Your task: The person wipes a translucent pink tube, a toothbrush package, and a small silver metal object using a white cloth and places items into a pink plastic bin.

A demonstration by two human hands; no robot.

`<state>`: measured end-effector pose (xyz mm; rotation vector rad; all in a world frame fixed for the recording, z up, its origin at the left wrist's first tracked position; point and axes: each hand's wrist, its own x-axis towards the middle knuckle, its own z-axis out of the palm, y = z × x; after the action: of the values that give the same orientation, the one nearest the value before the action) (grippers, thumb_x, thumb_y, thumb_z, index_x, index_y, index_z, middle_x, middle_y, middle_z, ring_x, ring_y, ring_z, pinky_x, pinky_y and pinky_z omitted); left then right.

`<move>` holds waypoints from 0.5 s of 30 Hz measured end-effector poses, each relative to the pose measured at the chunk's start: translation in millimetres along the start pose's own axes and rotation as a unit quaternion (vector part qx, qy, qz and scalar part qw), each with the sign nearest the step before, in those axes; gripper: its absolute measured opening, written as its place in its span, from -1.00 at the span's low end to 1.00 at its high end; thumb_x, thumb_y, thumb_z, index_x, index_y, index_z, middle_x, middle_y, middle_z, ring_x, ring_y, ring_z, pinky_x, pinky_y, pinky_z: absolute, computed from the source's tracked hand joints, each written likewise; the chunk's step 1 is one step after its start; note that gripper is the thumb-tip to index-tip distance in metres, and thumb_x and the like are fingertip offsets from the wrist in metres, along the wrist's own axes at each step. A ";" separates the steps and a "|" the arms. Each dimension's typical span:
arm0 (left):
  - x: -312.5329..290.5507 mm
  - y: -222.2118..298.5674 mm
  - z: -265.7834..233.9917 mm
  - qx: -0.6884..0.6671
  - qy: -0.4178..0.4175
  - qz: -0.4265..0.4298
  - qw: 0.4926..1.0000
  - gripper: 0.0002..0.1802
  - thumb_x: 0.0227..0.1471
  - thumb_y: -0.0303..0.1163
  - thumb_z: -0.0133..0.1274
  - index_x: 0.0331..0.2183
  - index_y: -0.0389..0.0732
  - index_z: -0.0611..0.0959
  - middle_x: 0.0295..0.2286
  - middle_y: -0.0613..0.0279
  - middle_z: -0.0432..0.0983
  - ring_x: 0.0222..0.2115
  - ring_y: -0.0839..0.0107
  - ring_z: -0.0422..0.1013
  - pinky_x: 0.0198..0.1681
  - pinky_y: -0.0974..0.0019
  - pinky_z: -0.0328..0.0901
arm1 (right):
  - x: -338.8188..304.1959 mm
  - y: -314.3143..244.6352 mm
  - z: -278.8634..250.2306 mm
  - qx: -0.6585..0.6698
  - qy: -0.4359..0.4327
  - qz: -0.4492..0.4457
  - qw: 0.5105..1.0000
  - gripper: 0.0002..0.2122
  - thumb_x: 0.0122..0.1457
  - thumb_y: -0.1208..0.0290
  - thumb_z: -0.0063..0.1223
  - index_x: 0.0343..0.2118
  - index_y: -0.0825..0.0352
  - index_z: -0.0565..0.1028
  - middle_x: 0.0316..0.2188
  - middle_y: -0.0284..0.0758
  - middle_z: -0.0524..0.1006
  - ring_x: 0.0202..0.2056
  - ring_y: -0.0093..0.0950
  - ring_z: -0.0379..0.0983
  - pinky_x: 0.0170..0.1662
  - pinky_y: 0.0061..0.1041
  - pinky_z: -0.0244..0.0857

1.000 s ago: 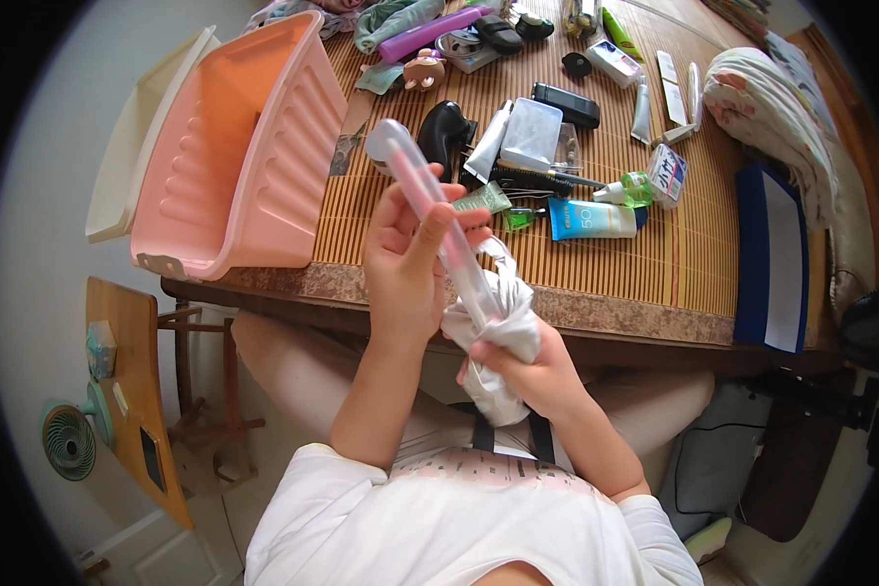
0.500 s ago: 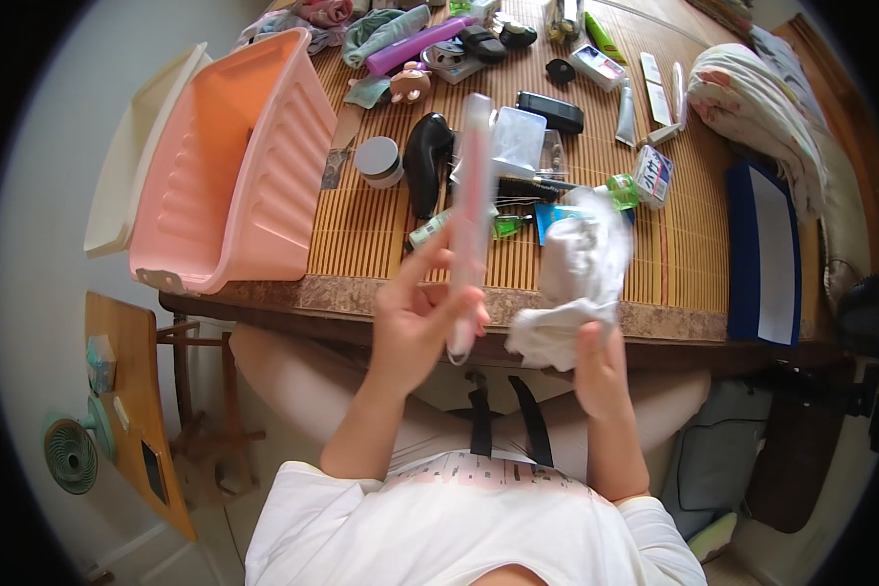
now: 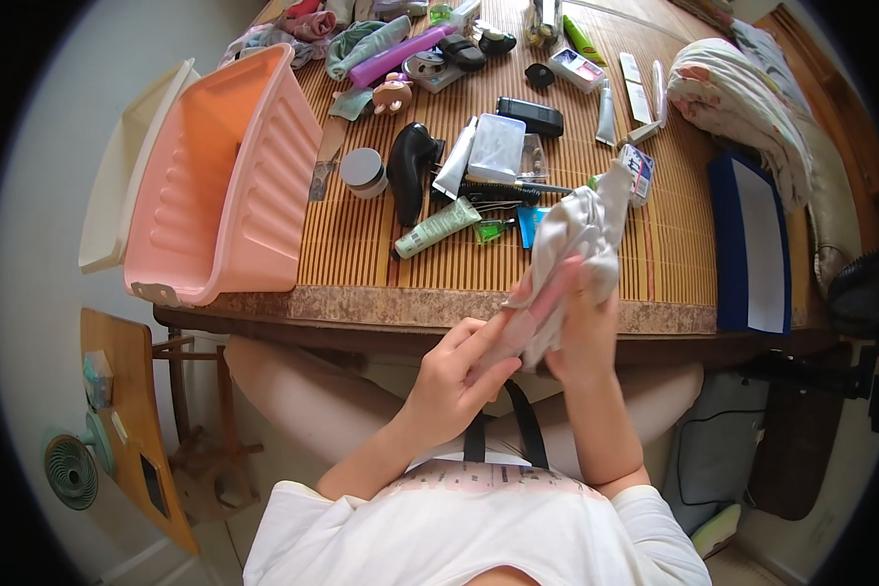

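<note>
My left hand (image 3: 449, 381) is closed on a long slim translucent case (image 3: 525, 324) with something pink inside, perhaps a toothbrush case. A crumpled white cloth (image 3: 581, 230) is bunched in my right hand (image 3: 588, 327) and wraps the upper part of the case. Both hands meet just in front of the table's near edge. Beyond them lie a light green tube (image 3: 437, 228), a black curved device (image 3: 412, 171), a white tube (image 3: 456, 161) and a clear-lidded box (image 3: 497, 146). The cloth partly hides a blue packet (image 3: 529, 225).
A pink plastic bin (image 3: 273, 186) stands open at the left, beside a cream lid (image 3: 132, 176). A grey-lidded jar (image 3: 363, 172) sits near it. Blue-and-white box (image 3: 752, 249) and folded bedding (image 3: 737, 107) occupy the right. Low wooden table with a fan (image 3: 71, 472) is at lower left.
The case has tilted from upright and moved right, into the white cloth. My right hand has brought the cloth around it. The view has shifted slightly.
</note>
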<state>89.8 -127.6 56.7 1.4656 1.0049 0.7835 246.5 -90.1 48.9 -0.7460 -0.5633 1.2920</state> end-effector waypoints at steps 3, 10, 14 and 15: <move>0.4 -0.5 4.4 0.035 -0.009 0.018 0.999 -0.44 0.16 -0.41 0.14 0.16 -0.33 0.43 -0.26 0.10 0.44 -0.47 0.43 0.40 -0.36 0.39 0.35 | -2.0 -2.9 -1.3 -0.034 0.058 0.030 0.997 -0.68 0.33 0.10 0.02 -0.26 0.33 0.44 -0.63 -0.34 0.46 -0.63 -0.53 0.41 -0.55 -0.52 0.31; 11.9 14.3 -9.2 0.019 -0.088 -0.008 0.996 -0.43 0.17 -0.39 0.11 0.19 -0.27 0.42 -0.34 0.11 0.43 -0.44 0.40 0.38 -0.32 0.36 0.32 | 20.9 -18.9 -28.9 0.168 0.094 0.128 0.973 -0.50 0.25 -0.17 -0.02 -0.60 0.17 0.32 -0.73 -0.49 0.26 -0.66 -0.59 0.29 -0.56 -0.61 0.24; 9.8 34.1 -15.6 0.095 -0.073 0.022 0.993 -0.44 0.17 -0.40 0.12 0.19 -0.22 0.44 -0.36 0.08 0.42 -0.45 0.31 0.43 -0.33 0.28 0.36 | 36.0 -34.9 -28.5 0.234 0.143 0.112 0.955 -0.52 0.29 -0.10 -0.03 -0.64 0.16 0.33 -0.75 -0.50 0.29 -0.66 -0.64 0.29 -0.52 -0.57 0.30; 6.8 39.4 -13.3 0.162 -0.037 0.083 0.983 -0.44 0.16 -0.41 0.13 0.18 -0.20 0.44 -0.35 0.08 0.42 -0.45 0.29 0.44 -0.33 0.26 0.37 | 45.0 -42.1 -41.0 0.378 0.151 0.150 0.901 -0.53 0.26 -0.12 0.01 -0.61 0.17 0.39 -0.81 -0.51 0.19 -0.71 -0.60 0.26 -0.57 -0.56 0.27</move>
<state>86.8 -115.8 97.1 1.8654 0.9949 0.6991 312.9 -57.6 52.7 -0.3629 0.3272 1.4933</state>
